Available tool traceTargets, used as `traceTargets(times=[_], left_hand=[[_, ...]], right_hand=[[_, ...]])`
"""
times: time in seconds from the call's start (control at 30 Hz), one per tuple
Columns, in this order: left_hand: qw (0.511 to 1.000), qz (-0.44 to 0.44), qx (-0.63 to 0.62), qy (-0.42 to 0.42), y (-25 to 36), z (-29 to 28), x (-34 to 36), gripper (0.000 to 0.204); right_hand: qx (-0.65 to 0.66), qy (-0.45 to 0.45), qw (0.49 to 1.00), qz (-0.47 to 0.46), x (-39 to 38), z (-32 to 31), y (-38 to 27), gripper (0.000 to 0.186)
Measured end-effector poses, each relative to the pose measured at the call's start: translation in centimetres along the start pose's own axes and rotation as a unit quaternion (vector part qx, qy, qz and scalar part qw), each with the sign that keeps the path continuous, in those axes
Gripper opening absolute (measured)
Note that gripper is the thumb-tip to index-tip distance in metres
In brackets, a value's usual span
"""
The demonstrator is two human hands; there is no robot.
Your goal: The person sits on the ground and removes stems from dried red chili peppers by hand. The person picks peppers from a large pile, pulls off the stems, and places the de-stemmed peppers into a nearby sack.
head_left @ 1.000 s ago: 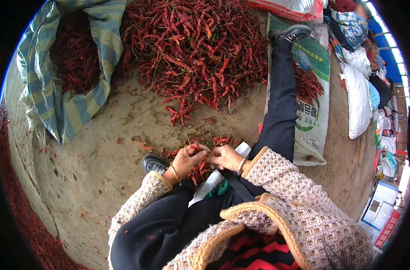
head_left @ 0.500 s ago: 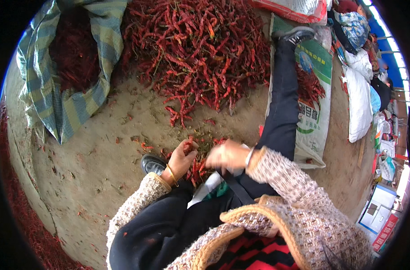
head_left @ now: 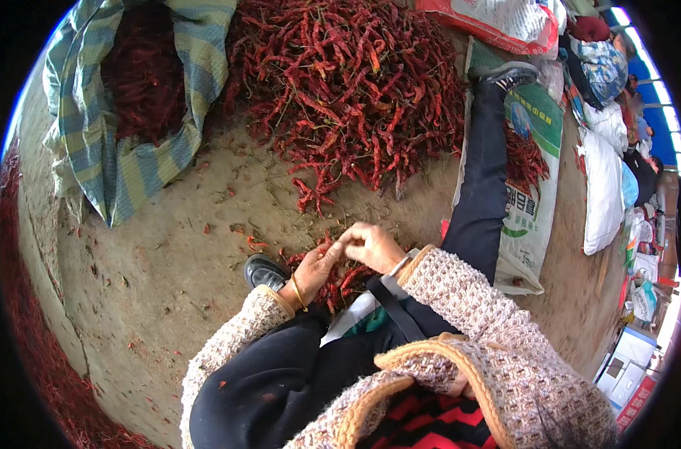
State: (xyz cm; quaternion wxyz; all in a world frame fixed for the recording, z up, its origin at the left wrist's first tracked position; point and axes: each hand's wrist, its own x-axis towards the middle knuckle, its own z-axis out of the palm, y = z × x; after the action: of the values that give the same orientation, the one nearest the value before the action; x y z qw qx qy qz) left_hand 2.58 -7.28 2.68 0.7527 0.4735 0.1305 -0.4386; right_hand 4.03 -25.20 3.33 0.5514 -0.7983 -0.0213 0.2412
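Chilies [head_left: 324, 248] sit in the left hand [head_left: 313, 275], its fingers closed around them. The right hand [head_left: 375, 248] meets it from two o'clock, fingertips drawn narrow; I cannot tell whether they hold anything. A clump [head_left: 349, 283] lies beneath at five, a shoe [head_left: 264, 272] at nine, a checked sack [head_left: 142, 168] at ten, a chili pile [head_left: 359, 97] at twelve.

Scrap-strewn floor [head_left: 153, 299] is leaving passage leftward; the chilli heap [head_left: 355, 97] is blocking the way ahead, the outstretched leg [head_left: 484, 172] is barring the right.
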Motion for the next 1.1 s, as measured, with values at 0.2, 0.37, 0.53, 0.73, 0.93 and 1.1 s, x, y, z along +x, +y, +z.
traceTargets(times=[0.2, 0.37, 0.53, 0.73, 0.93, 1.1], left_hand=[[0.984, -0.056, -0.071, 0.154, 0.6, -1.4, -0.7, 0.029], [0.976, -0.051, -0.107, 0.181, 0.6, -1.0, 0.7, 0.025], [0.977, -0.009, -0.142, 0.160, -1.2, -2.7, 0.3, 0.023], [0.984, 0.038, -0.159, 0.075, 0.1, -1.5, 0.2, 0.025], [0.991, 0.024, -0.109, 0.067, -0.1, -2.0, 0.1, 0.031], [0.984, 0.009, -0.155, 0.087, 1.0, -1.1, -0.7, 0.029]], right_hand=[[-0.414, 0.028, 0.907, -0.070, 8.9, -0.1, -1.3, 0.021], [-0.405, 0.041, 0.911, -0.067, 10.4, -0.8, 2.3, 0.022], [0.031, -0.046, 0.996, 0.070, 4.9, -0.9, -0.9, 0.033], [0.145, -0.081, 0.982, 0.088, 2.5, -0.6, 0.3, 0.045], [0.198, -0.160, 0.957, 0.136, 1.2, -0.1, -1.0, 0.046], [0.231, -0.159, 0.937, 0.208, -1.6, -1.0, -1.3, 0.028]])
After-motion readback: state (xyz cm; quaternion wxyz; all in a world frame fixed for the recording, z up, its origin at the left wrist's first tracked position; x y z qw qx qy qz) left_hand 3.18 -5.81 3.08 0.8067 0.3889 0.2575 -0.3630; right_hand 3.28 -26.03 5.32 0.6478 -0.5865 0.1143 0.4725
